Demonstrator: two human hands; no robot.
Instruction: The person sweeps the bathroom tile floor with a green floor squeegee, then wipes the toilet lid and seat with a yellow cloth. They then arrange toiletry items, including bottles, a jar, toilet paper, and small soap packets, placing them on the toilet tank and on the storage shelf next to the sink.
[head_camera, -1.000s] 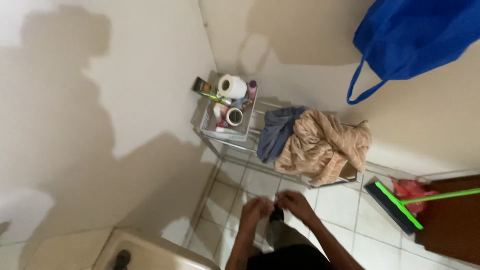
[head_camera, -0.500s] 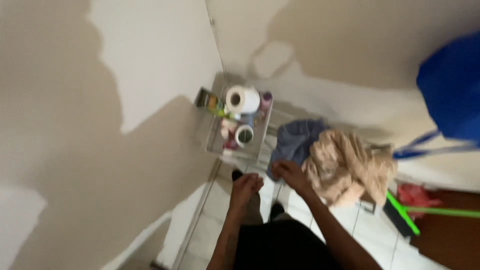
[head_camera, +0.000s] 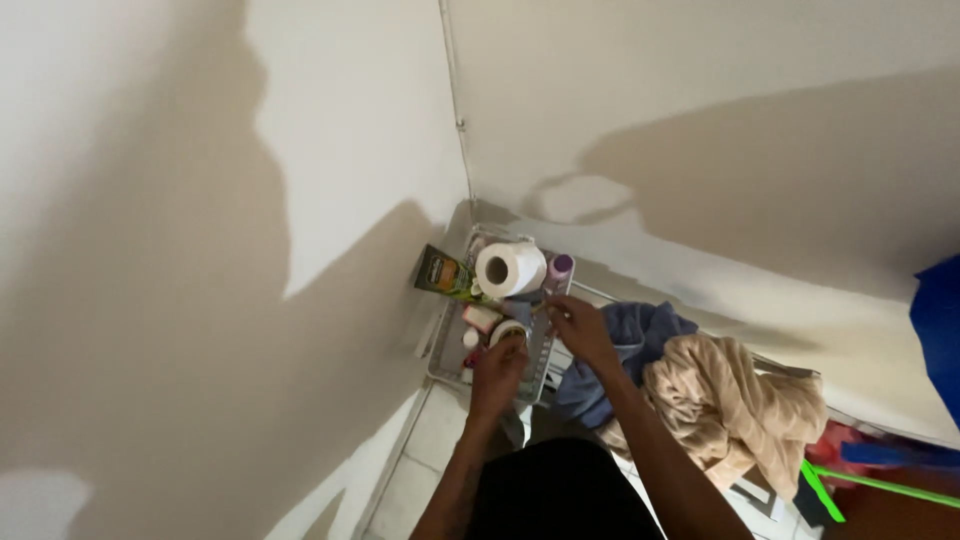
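A white wire basket stands in the corner of the room. It holds a toilet paper roll, a green and black tube, a purple-capped bottle and small jars. My left hand reaches into the near end of the basket and curls around a round white-rimmed jar. My right hand is over the basket's right rim, its fingertips pointing in toward the items just above the jar. Whether those fingers pinch anything is unclear.
A blue cloth and a tan towel are heaped on a rack to the right. A green broom handle and red item lie low right. A blue bag hangs at the right edge. White walls meet behind the basket.
The view has swung toward the corner and come closer. Both hands have risen from in front of my body into the basket, the left closing around the jar.
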